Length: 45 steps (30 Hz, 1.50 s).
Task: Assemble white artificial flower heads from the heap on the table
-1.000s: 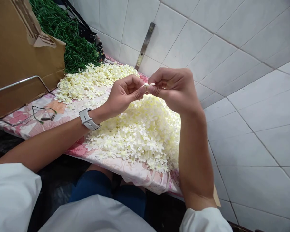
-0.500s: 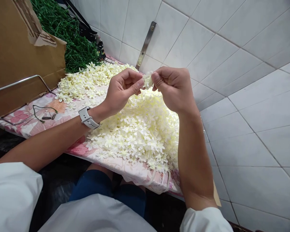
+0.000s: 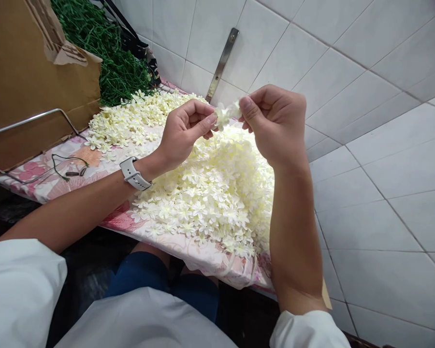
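Pale cream artificial flowers [image 3: 223, 115] are held up between my two hands, above a big heap of the same flowers [image 3: 203, 193]. My left hand [image 3: 186, 129], with a white watch [image 3: 134, 173] at its wrist, pinches the left end between thumb and forefinger. On the other side my right hand [image 3: 275, 123] is closed, thumb against forefinger, on the right end of the flowers. Whether these are separate blossoms or a joined cluster, I cannot tell. The fingertips partly hide them.
A floral cloth covers the table [image 3: 188, 246]. Further left stand a cardboard box [image 3: 18, 92], a bent metal rod [image 3: 32, 118] and a pile of green stems [image 3: 105, 58]. A tiled wall [image 3: 380, 193] closes the right side. A metal strip [image 3: 223, 63] leans at the back wall.
My right hand has moved right and slightly up, away from my left hand. The gap between the hands is wider and more of the cream flowers shows there. My left hand has barely moved.
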Each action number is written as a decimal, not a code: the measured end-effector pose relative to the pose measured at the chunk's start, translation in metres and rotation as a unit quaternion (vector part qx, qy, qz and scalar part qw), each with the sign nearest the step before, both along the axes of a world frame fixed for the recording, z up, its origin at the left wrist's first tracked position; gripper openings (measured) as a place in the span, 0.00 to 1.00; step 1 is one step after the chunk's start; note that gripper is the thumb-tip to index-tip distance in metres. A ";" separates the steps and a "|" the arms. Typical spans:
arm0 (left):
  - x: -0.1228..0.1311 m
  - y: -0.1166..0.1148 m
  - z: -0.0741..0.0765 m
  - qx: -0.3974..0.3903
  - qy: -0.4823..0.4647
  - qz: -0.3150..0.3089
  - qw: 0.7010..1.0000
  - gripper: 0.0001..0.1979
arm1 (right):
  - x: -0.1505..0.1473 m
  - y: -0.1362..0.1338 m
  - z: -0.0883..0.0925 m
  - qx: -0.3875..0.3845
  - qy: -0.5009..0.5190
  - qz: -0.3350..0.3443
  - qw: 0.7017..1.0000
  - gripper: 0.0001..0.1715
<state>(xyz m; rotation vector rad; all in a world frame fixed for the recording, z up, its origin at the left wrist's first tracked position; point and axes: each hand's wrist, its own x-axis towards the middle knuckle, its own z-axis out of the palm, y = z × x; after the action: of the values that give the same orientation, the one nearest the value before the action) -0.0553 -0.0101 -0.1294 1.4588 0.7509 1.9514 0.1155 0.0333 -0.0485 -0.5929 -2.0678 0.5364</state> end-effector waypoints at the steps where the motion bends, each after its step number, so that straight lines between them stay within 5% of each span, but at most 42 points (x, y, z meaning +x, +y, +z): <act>1: 0.000 0.000 0.000 -0.001 0.000 0.000 1.000 0.16 | 0.003 0.003 0.000 0.002 -0.002 -0.012 1.000 0.28; 7: -0.001 0.000 -0.002 0.008 -0.004 0.005 1.000 0.15 | 0.020 0.017 0.002 0.043 -0.098 -0.093 0.990 0.26; 16: 0.004 -0.006 0.003 0.005 0.021 -0.006 1.000 0.17 | 0.000 -0.004 0.001 -0.039 -0.068 0.085 0.993 0.27; 28: 0.000 -0.005 0.001 0.004 0.023 0.002 1.000 0.16 | 0.015 0.015 0.001 0.050 -0.052 -0.040 0.997 0.19; 37: 0.003 -0.005 0.003 0.021 0.038 -0.012 0.999 0.16 | 0.003 -0.001 -0.002 -0.062 -0.062 0.116 0.989 0.25; 45: 0.007 -0.010 0.003 -0.016 0.015 -0.047 0.999 0.19 | -0.003 -0.001 -0.005 -0.024 -0.043 0.076 0.996 0.14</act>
<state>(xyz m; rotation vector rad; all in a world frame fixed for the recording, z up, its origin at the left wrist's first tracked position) -0.0487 -0.0197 -0.1264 1.4802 0.7097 1.8432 0.1123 0.0322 -0.0536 -0.4958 -2.1989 0.6609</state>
